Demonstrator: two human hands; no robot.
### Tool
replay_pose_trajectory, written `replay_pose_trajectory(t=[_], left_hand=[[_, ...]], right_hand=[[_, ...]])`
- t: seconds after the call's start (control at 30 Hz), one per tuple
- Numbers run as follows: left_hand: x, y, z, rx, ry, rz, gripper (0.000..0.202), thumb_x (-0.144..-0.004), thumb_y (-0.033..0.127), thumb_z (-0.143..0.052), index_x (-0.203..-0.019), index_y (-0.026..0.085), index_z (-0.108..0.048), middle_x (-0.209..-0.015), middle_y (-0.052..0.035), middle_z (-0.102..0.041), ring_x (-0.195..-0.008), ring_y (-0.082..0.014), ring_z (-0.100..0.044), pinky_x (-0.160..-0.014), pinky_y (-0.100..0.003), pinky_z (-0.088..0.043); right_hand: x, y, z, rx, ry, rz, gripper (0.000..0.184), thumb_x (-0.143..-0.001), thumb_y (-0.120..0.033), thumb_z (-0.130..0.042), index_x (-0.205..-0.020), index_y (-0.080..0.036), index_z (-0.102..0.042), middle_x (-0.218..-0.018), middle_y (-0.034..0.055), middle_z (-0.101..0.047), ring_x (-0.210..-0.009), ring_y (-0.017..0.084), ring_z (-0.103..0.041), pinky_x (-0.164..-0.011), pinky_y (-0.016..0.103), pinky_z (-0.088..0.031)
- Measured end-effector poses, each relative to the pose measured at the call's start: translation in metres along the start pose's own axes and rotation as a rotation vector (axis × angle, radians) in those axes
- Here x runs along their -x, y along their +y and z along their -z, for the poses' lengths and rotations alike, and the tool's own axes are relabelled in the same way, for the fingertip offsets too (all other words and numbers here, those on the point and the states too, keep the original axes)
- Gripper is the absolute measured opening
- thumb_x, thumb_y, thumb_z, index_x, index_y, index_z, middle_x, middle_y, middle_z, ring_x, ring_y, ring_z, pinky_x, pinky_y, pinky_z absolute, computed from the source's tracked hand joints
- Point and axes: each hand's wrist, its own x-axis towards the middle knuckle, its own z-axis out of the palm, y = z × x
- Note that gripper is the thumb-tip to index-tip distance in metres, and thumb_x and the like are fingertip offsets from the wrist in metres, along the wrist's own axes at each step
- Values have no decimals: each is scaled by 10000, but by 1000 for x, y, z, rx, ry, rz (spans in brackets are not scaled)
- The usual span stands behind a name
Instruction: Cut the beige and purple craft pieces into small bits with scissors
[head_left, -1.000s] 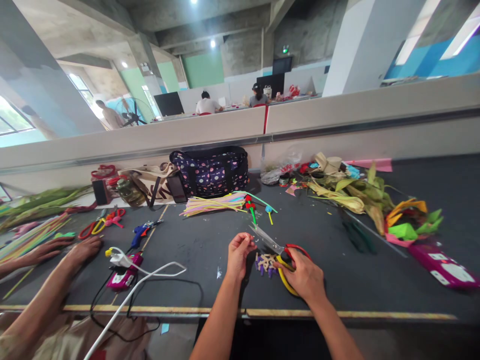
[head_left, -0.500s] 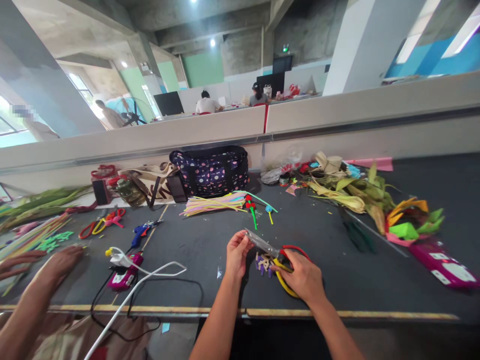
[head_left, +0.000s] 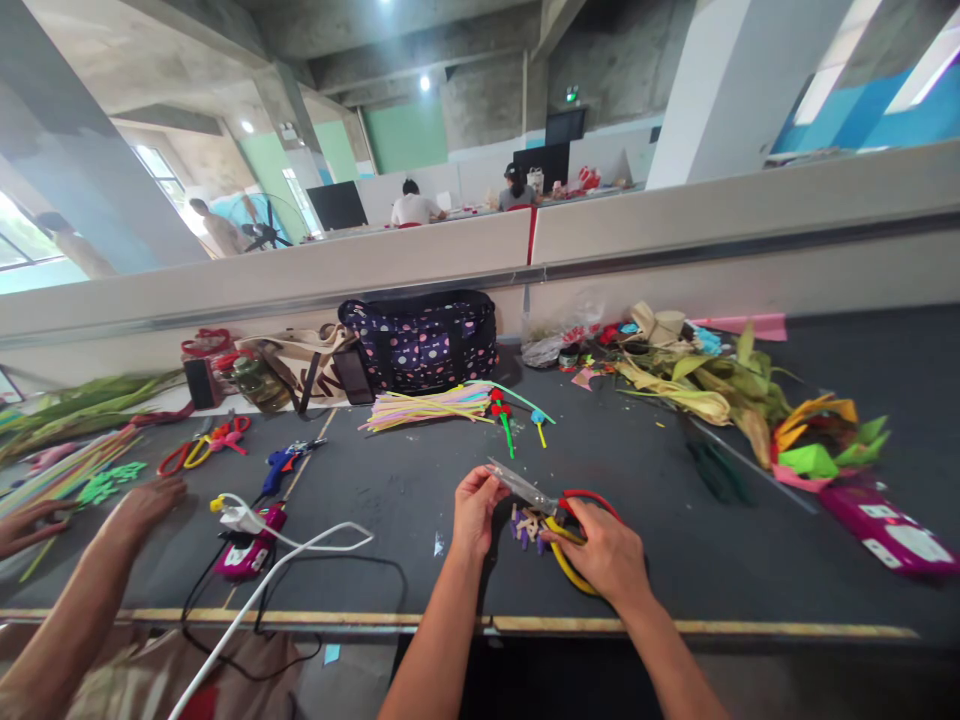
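Observation:
My right hand (head_left: 611, 555) grips a pair of scissors (head_left: 523, 488) by its red and yellow handles, the blades pointing up and left. At the blade tips, the fingers of my left hand (head_left: 472, 510) are pinched together; whatever sits between them is too small or hidden to name. Just below the blades lies a small pile of purple and tan cut pieces (head_left: 526, 530) on the dark tabletop. Beyond my hands are a green stem with red balls (head_left: 504, 415) and a yellow stem with a blue top (head_left: 539, 427).
A bundle of pastel pipe cleaners (head_left: 427, 408) lies before a dotted bag (head_left: 427, 345). Left are a power strip (head_left: 251, 550) with white cable, a blue glue gun (head_left: 281, 468) and a co-worker's hands (head_left: 146, 510). Dried husks (head_left: 697, 390) and pliers (head_left: 716, 472) lie right.
My hands and the scissors stay almost in place, with only a slight shift of the left fingers. At the left, the co-worker's nearer hand has moved a little up and right.

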Motion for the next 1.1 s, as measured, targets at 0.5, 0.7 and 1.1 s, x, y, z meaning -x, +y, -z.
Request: replay_pose_trajectory(t=[0.5,0.7,1.1], left_hand=[[-1,0,2,51,10,84,258,-598,250,-820,-721,140,-622,-587,36,-582,-505,-64,-544,-587,-205,-486],[-1,-2,3,69,4,84,254,-606,234,-819,-749,135,-635,-604,27,-592,-519,-64,-556,-590,-198,-496],[2,2,-2,64,25,102,263,-583,221,-821,-724,138,-615,-611,28,-601,-509,-66,-557,-577,-201,-490]], right_hand=[[1,1,-2,10,30,6,584,-815,-673,-490,-1117,-191,-623,-930,66,-700,-822,180,-657,-702,262,-449],[1,1,-2,8,15,2,592,-812,-674,-494,-1126,-188,-622,-940,66,-700,-830,179,-656,-707,265,-454],[1,3,-4,-14,31,11,621,-816,-708,-447,-1108,-194,-635,-931,72,-709,-829,178,-666,-717,256,-454]])
